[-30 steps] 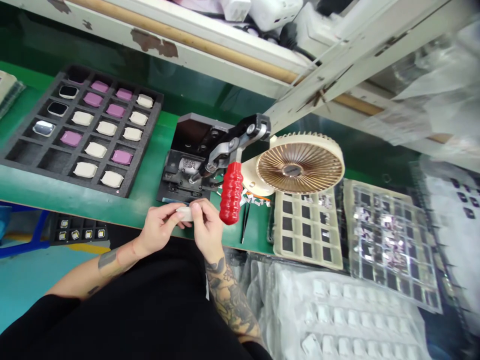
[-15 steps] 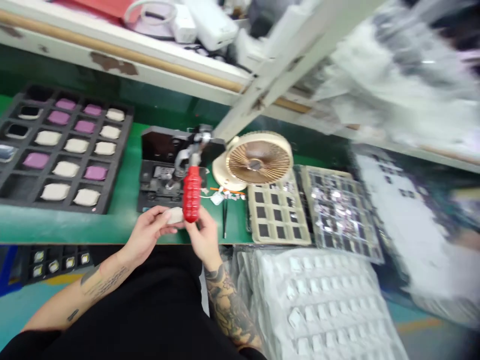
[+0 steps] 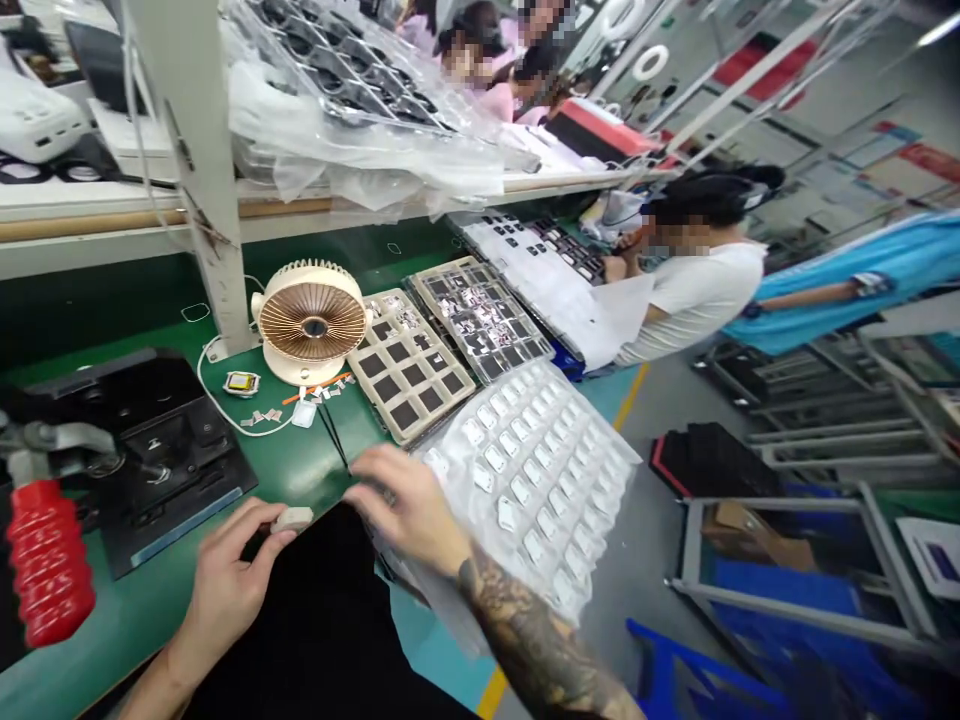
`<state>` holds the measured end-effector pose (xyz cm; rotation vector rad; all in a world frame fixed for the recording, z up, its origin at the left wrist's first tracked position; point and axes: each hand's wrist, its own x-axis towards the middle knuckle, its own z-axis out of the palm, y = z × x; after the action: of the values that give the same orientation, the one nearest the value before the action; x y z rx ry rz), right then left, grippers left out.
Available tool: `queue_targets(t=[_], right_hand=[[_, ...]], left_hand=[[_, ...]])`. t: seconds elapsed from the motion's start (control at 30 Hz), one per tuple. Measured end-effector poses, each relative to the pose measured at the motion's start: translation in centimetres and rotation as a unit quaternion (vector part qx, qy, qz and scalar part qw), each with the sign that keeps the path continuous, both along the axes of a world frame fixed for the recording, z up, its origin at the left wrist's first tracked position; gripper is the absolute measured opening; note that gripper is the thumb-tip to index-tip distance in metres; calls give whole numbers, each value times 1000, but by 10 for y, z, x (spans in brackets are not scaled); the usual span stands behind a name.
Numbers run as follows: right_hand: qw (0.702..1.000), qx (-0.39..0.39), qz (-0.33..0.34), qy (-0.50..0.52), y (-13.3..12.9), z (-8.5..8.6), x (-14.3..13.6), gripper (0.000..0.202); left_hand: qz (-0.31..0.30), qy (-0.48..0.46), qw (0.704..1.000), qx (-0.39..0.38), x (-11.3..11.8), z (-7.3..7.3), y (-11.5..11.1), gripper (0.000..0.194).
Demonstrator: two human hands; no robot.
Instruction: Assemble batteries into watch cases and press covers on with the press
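My left hand (image 3: 236, 570) pinches a small cream-white casing with rounded edges (image 3: 292, 519) between thumb and fingers, just over the table's front edge. My right hand (image 3: 409, 510) is slightly blurred, its thumb and fingers parted with nothing seen between them. Its fingertips are close to the lower end of black tweezers (image 3: 332, 435) lying on the green table; whether they touch cannot be made out. At the left stands a black toggle-clamp fixture (image 3: 161, 470) with a red ribbed handle (image 3: 51, 565). Behind the tweezers lie a small white square piece (image 3: 304, 413) and an orange stick (image 3: 319, 387).
A cream desk fan (image 3: 311, 325) stands behind the tweezers. To its right are a beige compartment tray (image 3: 409, 430) and a tray of shiny parts (image 3: 487, 320). White moulded sheets of pieces (image 3: 536, 470) rest beside my right arm. A co-worker (image 3: 697, 290) sits farther right.
My view has swung right, so the dark tray of cream and purple casings is out of sight. My right hand has left the casing and moved right; my left still holds it.
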<state>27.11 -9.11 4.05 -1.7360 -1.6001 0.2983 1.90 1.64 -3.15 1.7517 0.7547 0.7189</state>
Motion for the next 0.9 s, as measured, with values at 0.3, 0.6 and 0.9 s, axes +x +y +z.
queue_targets(t=[0.3, 0.6, 0.9], right_hand=[[884, -279, -315, -204, 58, 0, 220, 22], [882, -271, -329, -199, 61, -37, 234, 29], [917, -199, -305, -166, 67, -44, 229, 27]], left_hand=[[29, -43, 980, -192, 9, 6, -3, 30], [79, -67, 974, -200, 0, 0, 5, 43], [77, -67, 971, -218, -4, -7, 3, 35]])
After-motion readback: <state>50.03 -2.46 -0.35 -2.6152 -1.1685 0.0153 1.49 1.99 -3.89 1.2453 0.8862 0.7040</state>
